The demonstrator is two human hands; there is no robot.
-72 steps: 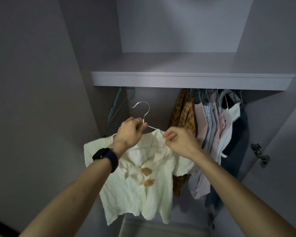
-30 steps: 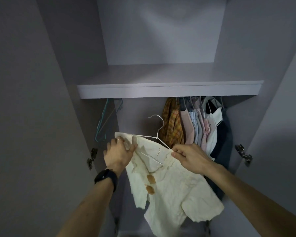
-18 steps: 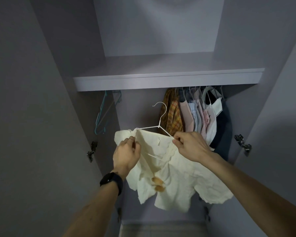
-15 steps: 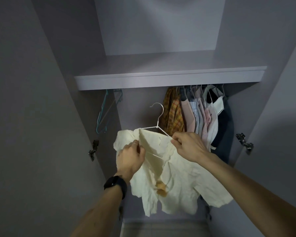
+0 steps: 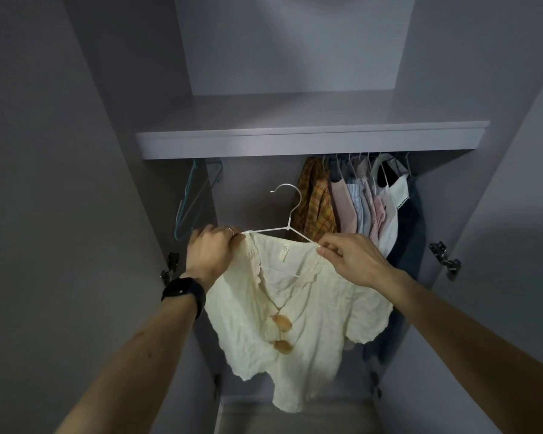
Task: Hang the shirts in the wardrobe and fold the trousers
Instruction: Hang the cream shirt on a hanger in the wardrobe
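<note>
A cream short-sleeved shirt with two brown buttons hangs on a white wire hanger in front of the open wardrobe. My left hand grips the shirt's left shoulder at the hanger's end. On the other side my right hand pinches the shirt's right shoulder on the hanger arm. The hanger's hook points up and left, below the shelf and free of any rail. The rail itself is hidden behind the shelf edge.
A grey shelf spans the wardrobe above. Several shirts hang bunched at the right; empty teal hangers hang at the left. Door hinges sit on both sides. A grey surface lies at the bottom.
The shirt now sits spread evenly across the hanger instead of bunched to one side. My left hand moved out to the left shoulder, and the hanger rose slightly.
</note>
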